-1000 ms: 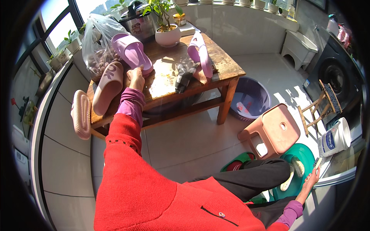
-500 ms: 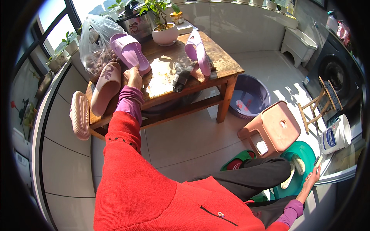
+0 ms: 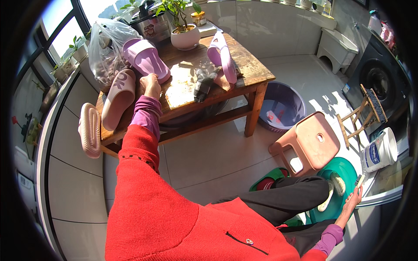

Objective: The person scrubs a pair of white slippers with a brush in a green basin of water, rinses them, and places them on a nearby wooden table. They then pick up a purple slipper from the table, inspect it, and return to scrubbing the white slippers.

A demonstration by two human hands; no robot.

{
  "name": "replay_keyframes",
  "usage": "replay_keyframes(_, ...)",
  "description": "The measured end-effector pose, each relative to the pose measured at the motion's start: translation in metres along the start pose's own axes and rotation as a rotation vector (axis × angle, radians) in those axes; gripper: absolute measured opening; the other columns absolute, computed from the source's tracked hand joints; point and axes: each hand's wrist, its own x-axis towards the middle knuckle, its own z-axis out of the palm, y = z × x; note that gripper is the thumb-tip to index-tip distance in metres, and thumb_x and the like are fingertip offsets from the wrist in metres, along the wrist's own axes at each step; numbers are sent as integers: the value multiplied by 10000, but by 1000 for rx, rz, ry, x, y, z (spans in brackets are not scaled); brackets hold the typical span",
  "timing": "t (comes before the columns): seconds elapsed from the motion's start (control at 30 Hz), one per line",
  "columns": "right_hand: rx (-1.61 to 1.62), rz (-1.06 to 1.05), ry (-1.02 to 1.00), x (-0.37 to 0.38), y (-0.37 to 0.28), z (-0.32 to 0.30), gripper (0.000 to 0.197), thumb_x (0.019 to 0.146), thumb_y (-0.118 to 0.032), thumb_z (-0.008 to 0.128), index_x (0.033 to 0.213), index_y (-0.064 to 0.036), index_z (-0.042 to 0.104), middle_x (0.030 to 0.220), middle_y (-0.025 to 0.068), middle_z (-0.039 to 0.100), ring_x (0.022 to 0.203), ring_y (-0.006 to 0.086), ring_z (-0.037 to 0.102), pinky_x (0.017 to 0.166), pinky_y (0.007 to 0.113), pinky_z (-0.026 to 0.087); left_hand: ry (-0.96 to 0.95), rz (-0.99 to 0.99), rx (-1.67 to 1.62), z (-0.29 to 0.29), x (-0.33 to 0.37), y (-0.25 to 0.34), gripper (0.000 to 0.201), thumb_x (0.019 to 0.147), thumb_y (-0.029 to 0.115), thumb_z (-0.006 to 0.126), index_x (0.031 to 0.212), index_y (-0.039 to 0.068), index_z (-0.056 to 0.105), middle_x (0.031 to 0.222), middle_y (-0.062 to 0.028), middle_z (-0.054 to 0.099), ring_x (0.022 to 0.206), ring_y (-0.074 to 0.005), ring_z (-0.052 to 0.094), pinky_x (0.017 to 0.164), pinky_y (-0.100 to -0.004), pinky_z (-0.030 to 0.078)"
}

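The left hand [image 3: 151, 85] is bunched at the heel end of one lilac slide sandal [image 3: 146, 58] on the wooden table [image 3: 250, 61]; whether it pinches the slide, I cannot tell. The right hand [image 3: 353, 200] is closed around one small scrub brush [image 3: 359, 180], beside the green basin [image 3: 346, 167] holding two pale, sole-shaped pieces [image 3: 337, 185].

Four slides are at the table: the lilac one, a second lilac slide [image 3: 224, 61] propped on its side, one dusty-pink slide [image 3: 119, 99] just left of the left hand, and one pale-pink slide [image 3: 90, 130] tilted against the left edge, sole outward. A dark checked cloth [image 3: 204, 85] lies near the second lilac slide.

One bulging clear plastic bag [image 3: 114, 37] crowds the first slide's left side; one cooker [image 3: 152, 29] and one potted plant [image 3: 185, 38] stand behind. One purple basin [image 3: 278, 98] sits by the table leg. One salmon plastic stool [image 3: 318, 137] stands between the table and the green basin, which a trousered knee [image 3: 315, 189] partly hides.
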Motion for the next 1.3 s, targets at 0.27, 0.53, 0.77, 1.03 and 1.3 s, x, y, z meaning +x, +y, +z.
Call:
replay_keyframes(0.27, 25, 22, -14, 8, 12, -5, 449, 891, -294, 606, 1321, -257, 482, 578, -57, 362, 395, 32, 291, 345, 200, 179, -12, 21, -83, -5, -11, 1, 364, 678, 36, 652, 1018, -94, 636, 1075, -205, 646, 944, -282, 650, 800, -353, 517)
replay_keyframes(0.53, 39, 17, -29, 9, 16, -8, 462, 889, -301, 604, 1329, -248, 472, 582, -54, 372, 395, 37, 302, 337, 202, 184, -47, 392, -21, -5, -5, 0, 305, 716, 109, 606, 954, -75, 650, 936, -202, 652, 826, -261, 650, 711, -345, 513)
replay_keyframes(0.77, 69, 29, -11, 7, 14, -12, 461, 889, -280, 599, 1332, -257, 475, 587, -60, 365, 396, 26, 293, 336, 193, 179, -705, 556, -206, 0, -125, 27, 235, 853, 229, 601, 946, 19, 646, 794, -29, 638, 688, -106, 595, 550, -248, 437)
replay_keyframes(1.03, 107, 28, 11, 5, 11, -16, 418, 896, -253, 585, 1307, -267, 507, 586, -72, 343, 400, 11, 277, 339, 184, 167, -604, 762, 227, 10, -213, 33, 631, 815, 535, 613, 1111, -17, 527, 964, -146, 608, 897, -276, 598, 797, -380, 454)
replay_keyframes(1.3, 92, 30, 9, 5, 8, -16, 458, 893, -280, 601, 1333, -252, 477, 581, -66, 355, 394, 23, 297, 334, 194, 180, -604, 857, 221, 30, -220, 29, 590, 808, 472, 647, 1081, -43, 555, 885, -139, 648, 818, -245, 622, 753, -347, 473)
